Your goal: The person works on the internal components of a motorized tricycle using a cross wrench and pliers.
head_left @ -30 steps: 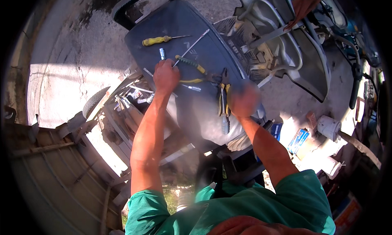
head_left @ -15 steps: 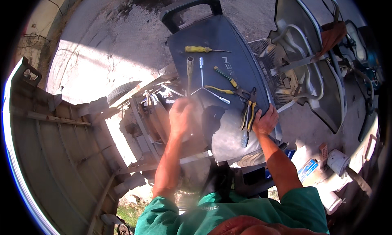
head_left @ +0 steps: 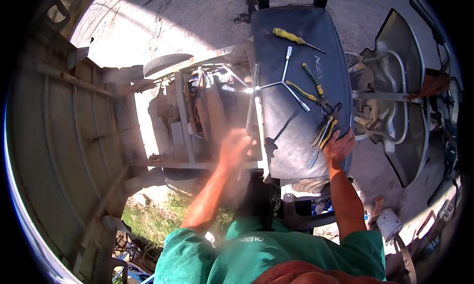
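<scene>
Over a dark seat [head_left: 296, 52], left hand [head_left: 236, 148] gripping a metal rod [head_left: 252, 99], right hand [head_left: 339, 145] flat on seat edge

Person in green tee, seen from above

Short-sleeved green T-shirt, small pale printed mark near the collar, fabric creased across the shoulders; sleeves end well above the elbows, both forearms bare, no gloves, watch or bands visible. Left hand [head_left: 236, 148] blurred, detail hard to make out; right hand [head_left: 339, 145] sharper, fingers bare, no rings that can be seen. Strip of reddish-brown at bottom edge of the view, below the collar – can't tell what it is. Sun lights the shirt's left shoulder.
</scene>
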Demonstrator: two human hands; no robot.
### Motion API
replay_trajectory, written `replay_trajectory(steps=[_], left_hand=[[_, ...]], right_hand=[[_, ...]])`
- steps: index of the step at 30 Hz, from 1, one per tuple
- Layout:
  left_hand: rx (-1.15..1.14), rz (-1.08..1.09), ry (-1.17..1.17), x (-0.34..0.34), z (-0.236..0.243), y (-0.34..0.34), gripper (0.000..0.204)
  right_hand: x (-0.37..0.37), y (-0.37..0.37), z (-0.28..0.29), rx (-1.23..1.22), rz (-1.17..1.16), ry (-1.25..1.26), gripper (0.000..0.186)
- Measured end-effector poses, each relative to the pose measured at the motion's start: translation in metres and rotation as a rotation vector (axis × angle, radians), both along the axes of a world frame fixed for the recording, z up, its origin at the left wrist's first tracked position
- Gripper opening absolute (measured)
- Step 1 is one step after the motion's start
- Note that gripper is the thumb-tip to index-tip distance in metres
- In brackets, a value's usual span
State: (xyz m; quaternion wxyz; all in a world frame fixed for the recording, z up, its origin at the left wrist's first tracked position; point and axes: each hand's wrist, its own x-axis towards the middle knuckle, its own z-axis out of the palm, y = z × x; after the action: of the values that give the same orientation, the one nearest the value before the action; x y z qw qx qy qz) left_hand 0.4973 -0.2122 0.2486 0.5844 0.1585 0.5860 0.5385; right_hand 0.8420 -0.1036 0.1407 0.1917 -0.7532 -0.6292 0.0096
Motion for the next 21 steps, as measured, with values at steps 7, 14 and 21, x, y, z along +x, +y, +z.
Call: replay_trajectory(steps=[7,14,21], left_hand=[[-0.062,-0.013,-0.013,-0.009,0.003,-0.049,0.023],[-0.145,-0.034,0.013,-0.01,0.02,-0.068,0.026],[-0.51,0.18,0.079,-0.055,-0.006,-0.146,0.024]], right_hand=[[0.006,0.002,-0.013,0.024,-0.026,-0.037,0.056],[-0.001,0.001,-0.006,-0.01,-0.03,-0.025,0.056],[-0.004,-0.002,-0.013,-0.004,-0.061,-0.027,0.059]])
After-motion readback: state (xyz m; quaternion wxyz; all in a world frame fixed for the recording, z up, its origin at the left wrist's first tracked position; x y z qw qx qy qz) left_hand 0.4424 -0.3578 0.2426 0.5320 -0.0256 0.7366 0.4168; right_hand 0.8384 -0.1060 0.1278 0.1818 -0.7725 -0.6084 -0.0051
